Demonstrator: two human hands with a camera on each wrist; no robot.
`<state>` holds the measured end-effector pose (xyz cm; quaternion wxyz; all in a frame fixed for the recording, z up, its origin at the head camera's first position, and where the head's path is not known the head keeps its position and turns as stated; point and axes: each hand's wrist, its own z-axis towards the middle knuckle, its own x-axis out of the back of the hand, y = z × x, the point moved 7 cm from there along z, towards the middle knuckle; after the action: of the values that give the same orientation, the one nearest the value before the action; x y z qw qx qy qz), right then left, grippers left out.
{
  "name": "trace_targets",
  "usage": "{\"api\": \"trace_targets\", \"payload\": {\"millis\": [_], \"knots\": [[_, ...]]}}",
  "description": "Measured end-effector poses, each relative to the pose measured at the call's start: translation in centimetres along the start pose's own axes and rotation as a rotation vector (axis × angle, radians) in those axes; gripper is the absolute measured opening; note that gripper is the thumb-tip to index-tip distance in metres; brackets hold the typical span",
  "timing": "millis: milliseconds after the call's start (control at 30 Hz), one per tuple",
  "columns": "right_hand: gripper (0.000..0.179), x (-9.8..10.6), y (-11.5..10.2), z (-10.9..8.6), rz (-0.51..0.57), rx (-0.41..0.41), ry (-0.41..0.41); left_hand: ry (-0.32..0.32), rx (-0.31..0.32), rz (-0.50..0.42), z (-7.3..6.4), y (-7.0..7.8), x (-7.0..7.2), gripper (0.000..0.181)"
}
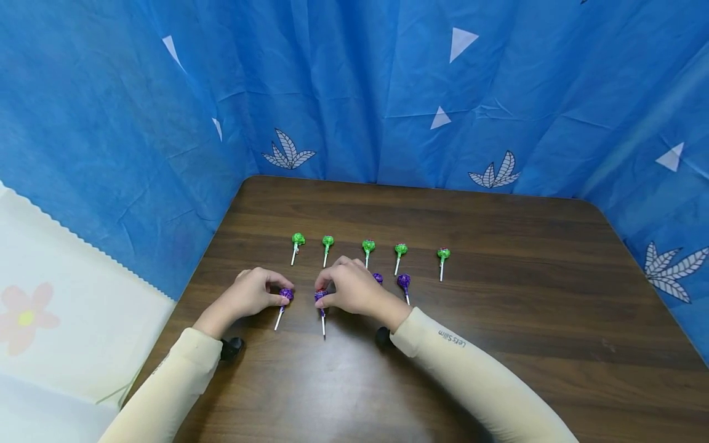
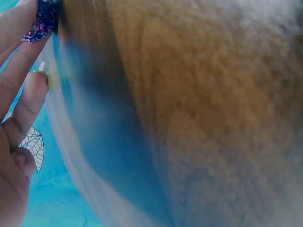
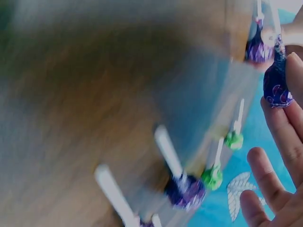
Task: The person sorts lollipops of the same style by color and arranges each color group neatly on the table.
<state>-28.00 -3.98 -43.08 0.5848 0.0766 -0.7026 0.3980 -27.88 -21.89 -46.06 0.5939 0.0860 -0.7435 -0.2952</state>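
Note:
My left hand pinches a purple-wrapped lollipop by its head, its white stick slanting toward me. In the left wrist view that purple wrapper shows between thumb and finger. Just to the right, my right hand pinches a second purple lollipop, stick toward me; the right wrist view shows its head between thumb and fingertips. Beyond the right hand lie two more purple lollipops, one mostly visible, the other largely hidden behind the hand.
Farther back, several green lollipops form a row across the brown wooden table, from the leftmost to the rightmost. Blue curtain hangs behind the table's far edge. Pale flowered cloth hangs at the left.

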Motion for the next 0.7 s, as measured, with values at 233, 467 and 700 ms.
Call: {"api": "trace_targets", "payload": {"millis": [233,467,700], "knots": [[0.023,-1.1,-0.4,0.3,-0.072,-0.011,-0.018,-0.006,0.026,-0.018,0.0,-0.1,-0.1,0.023],[0.027,-1.9,-0.1,0.3,-0.138,-0.022,-0.043,-0.005,0.028,-0.007,0.0,-0.1,-0.3,0.024],[0.026,-2.1,-0.1,0.3,-0.135,-0.016,-0.038,0.011,0.017,0.019,-0.1,-0.1,-0.2,0.024]]}}
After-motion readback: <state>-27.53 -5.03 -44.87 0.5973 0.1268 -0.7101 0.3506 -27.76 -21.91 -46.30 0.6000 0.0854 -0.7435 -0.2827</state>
